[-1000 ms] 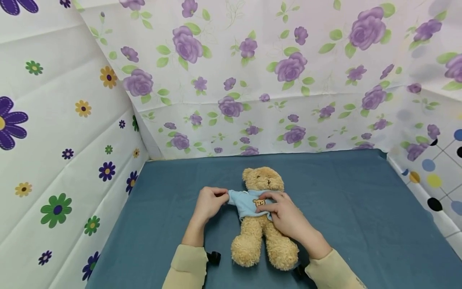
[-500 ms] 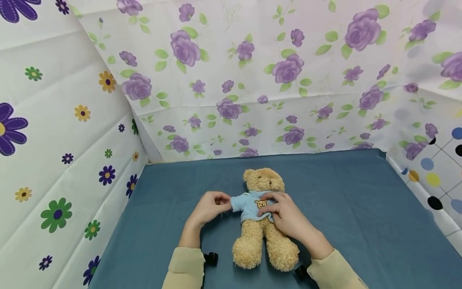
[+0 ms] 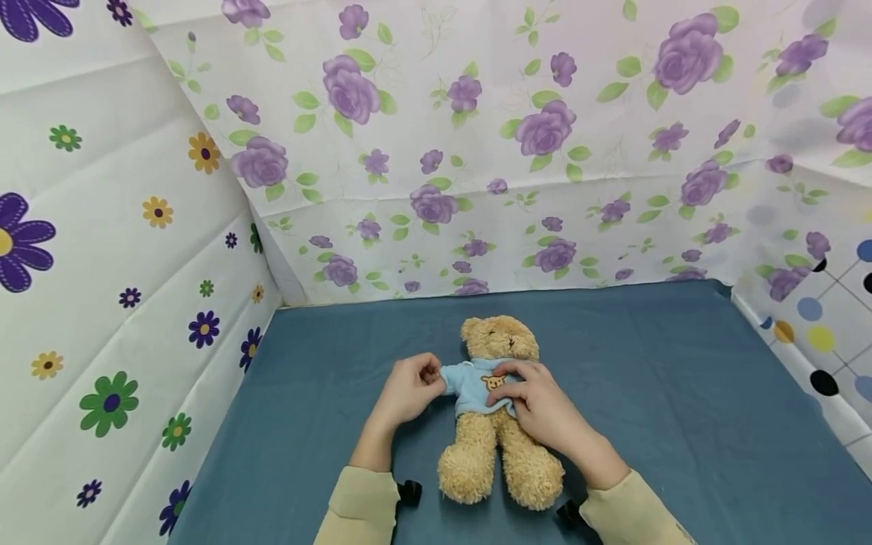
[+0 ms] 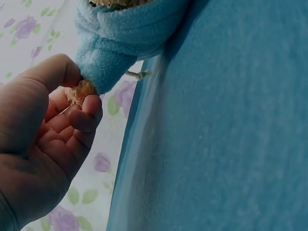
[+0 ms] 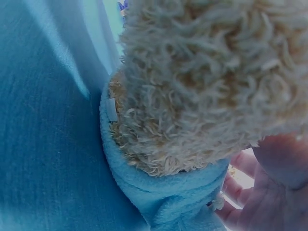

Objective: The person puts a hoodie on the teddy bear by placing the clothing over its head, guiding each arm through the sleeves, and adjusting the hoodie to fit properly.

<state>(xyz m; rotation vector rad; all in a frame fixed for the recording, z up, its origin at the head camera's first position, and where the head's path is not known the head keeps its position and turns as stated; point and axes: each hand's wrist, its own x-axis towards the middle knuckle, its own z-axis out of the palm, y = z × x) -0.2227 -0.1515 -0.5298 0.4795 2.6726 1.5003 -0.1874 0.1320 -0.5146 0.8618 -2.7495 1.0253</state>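
A tan teddy bear point(image 3: 502, 337) in a light blue shirt point(image 3: 470, 387) lies on its back, feet toward me. My left hand point(image 3: 409, 387) pinches the fuzzy tip of its arm at the end of the sleeve. In the left wrist view, a tuft of tan paw point(image 4: 83, 91) shows between thumb and fingers, just below the blue sleeve point(image 4: 108, 65). My right hand point(image 3: 545, 405) rests on the shirt front with its fingers spread beside the small animal-face patch point(image 3: 493, 383). The bear's other arm is hidden beneath it. In the right wrist view, a furry leg point(image 5: 211, 86) blocks much of the scene.
The bear lies on a blue cloth-covered table point(image 3: 668, 409). A floral curtain point(image 3: 490, 151) hangs behind it, with a flower-print sheet point(image 3: 102, 303) on the left and a dotted sheet point(image 3: 824, 325) on the right. A pale tag point(image 5: 111, 109) shows at the shirt hem.
My left hand has shifted slightly to the right with the bear's sleeved arm, dipping and then rising a little. The right hand stays on the shirt.
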